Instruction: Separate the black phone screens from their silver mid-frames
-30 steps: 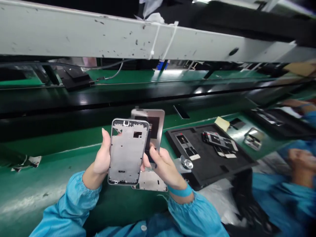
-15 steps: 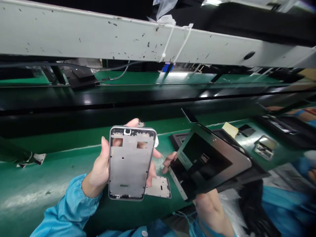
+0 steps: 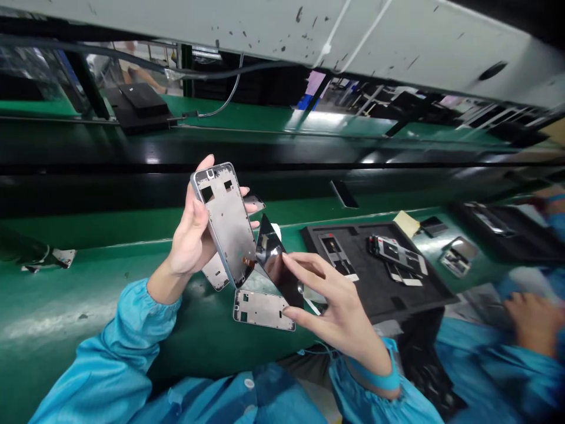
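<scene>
My left hand [image 3: 190, 238] is wrapped round the edges of a silver-grey phone frame [image 3: 227, 221], held tilted above the bench with its inner side facing me. Between the thumb and fingers of my right hand [image 3: 335, 294] is a dark, glossy phone screen [image 3: 276, 259], slanted beside the lower right of the frame. Its left edge appears to meet or overlap the frame there; whether they touch I cannot tell. A second phone frame [image 3: 260, 315] lies on the bench below, and part of another frame [image 3: 215, 272] shows behind the held one.
A black foam tray [image 3: 397, 303] on the right carries several phone parts [image 3: 397, 256]. Behind it, a dark screen [image 3: 344, 194] lies near the bench's raised edge. A yellow paper [image 3: 409, 224] sits beside the tray. At far right is a co-worker's hand [image 3: 536, 315].
The phone screen has swung away from close to the camera, leftward to beside the frame, uncovering the tray. My left hand has raised and tilted the frame. The view has shifted downward.
</scene>
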The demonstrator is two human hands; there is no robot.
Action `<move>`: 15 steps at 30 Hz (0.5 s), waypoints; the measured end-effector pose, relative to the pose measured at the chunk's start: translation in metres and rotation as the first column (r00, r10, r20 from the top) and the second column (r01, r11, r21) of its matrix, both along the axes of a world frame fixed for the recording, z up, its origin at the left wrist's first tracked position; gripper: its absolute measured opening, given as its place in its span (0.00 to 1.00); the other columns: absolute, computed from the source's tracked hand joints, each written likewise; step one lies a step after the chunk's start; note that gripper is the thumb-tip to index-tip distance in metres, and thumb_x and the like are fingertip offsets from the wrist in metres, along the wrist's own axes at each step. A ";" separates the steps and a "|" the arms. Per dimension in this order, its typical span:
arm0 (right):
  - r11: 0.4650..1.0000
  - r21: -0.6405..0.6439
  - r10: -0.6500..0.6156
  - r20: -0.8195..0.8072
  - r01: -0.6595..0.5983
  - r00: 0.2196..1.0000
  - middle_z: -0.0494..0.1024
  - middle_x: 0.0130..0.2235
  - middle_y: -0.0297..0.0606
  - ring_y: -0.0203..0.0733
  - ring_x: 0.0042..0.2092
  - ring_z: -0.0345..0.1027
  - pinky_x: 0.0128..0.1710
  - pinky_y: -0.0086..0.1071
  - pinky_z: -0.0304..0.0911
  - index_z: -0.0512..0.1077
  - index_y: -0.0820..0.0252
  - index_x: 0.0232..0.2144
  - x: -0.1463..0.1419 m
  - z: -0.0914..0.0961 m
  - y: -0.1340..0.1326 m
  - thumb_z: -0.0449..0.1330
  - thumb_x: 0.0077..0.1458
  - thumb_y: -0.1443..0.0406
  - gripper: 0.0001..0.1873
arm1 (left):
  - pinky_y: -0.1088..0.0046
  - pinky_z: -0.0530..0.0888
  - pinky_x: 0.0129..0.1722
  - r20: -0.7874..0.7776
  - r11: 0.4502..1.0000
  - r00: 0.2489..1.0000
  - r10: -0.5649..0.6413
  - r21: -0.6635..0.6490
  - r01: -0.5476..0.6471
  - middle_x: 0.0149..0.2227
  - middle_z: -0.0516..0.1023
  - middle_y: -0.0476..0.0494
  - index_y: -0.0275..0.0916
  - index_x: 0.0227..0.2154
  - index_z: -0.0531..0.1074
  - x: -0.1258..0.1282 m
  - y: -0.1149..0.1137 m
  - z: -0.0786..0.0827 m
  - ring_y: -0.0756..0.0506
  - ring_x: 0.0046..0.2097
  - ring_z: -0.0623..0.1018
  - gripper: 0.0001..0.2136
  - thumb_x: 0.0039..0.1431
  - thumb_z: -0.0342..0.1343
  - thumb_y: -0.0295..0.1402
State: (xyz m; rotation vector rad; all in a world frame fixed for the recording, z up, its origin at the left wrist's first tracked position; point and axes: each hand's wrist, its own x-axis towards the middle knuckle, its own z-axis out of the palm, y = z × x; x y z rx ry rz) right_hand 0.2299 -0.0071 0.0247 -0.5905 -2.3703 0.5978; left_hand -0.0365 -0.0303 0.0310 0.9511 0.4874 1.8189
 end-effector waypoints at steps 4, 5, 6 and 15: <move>1.000 -0.026 0.009 -0.011 -0.009 1.000 0.78 0.58 0.46 0.53 0.57 0.78 0.53 0.44 0.80 0.68 0.42 0.73 -0.008 0.002 0.003 0.68 0.68 0.51 0.35 | 0.51 0.84 0.53 -0.076 1.000 0.997 0.017 0.005 -0.017 0.57 0.81 0.39 0.56 0.73 0.57 0.000 -0.001 -0.002 0.36 0.52 0.86 0.34 0.70 0.59 0.58; 0.999 -0.043 0.011 -0.021 -0.012 1.000 0.79 0.57 0.46 0.53 0.57 0.78 0.53 0.45 0.80 0.68 0.42 0.72 -0.012 0.001 0.004 0.69 0.67 0.51 0.35 | 0.50 0.84 0.52 -0.112 1.000 0.994 0.021 0.009 -0.020 0.57 0.81 0.39 0.56 0.72 0.58 -0.001 -0.001 -0.004 0.36 0.52 0.86 0.34 0.70 0.59 0.58; 0.998 -0.064 0.016 -0.041 -0.018 0.999 0.79 0.57 0.46 0.54 0.56 0.78 0.53 0.47 0.80 0.69 0.42 0.72 -0.017 -0.001 0.004 0.69 0.67 0.51 0.35 | 0.51 0.84 0.51 -0.156 1.000 0.988 0.024 0.012 -0.023 0.58 0.80 0.39 0.57 0.72 0.58 -0.002 0.000 -0.007 0.35 0.53 0.86 0.34 0.69 0.60 0.58; 0.929 -0.369 -0.137 -0.302 0.017 0.944 0.78 0.53 0.46 0.53 0.55 0.78 0.57 0.52 0.81 0.67 0.47 0.74 -0.078 -0.035 0.000 0.68 0.63 0.41 0.43 | 0.72 0.80 0.33 -0.438 0.984 0.882 0.175 0.090 -0.151 0.49 0.79 0.40 0.49 0.64 0.67 -0.020 0.011 -0.021 0.44 0.41 0.83 0.29 0.65 0.68 0.51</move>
